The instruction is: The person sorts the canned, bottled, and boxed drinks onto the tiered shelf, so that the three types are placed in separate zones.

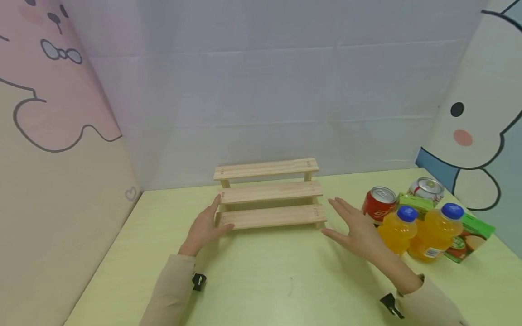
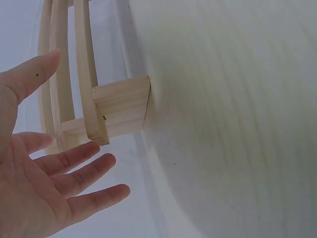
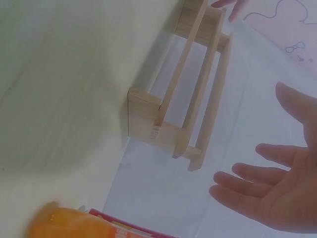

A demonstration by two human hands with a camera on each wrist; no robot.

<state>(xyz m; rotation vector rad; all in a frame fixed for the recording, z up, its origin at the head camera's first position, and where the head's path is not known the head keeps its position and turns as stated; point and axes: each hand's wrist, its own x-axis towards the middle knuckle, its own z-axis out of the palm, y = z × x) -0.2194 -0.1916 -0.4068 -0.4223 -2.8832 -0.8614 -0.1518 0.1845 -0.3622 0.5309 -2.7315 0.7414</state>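
Observation:
A pale wooden three-step rack (image 1: 271, 194) stands on the table near the back wall, its three slats rising toward the rear. My left hand (image 1: 204, 228) is at the rack's left end, fingers spread and thumb over the lowest slat's corner. In the left wrist view that hand (image 2: 54, 173) shows straight, parted fingers beside the rack's end (image 2: 121, 106). My right hand (image 1: 359, 233) hovers off the rack's right end with fingers extended and nothing held. The right wrist view shows a gap between this hand (image 3: 277, 183) and the slats (image 3: 198, 94).
Right of my right hand stand a red can (image 1: 379, 204), a white can (image 1: 426, 189), two orange drink bottles (image 1: 434, 233) with blue caps, and green cartons (image 1: 469, 237). A white wall (image 1: 265, 90) rises behind; cartoon-printed panels flank the pale table (image 1: 265, 280).

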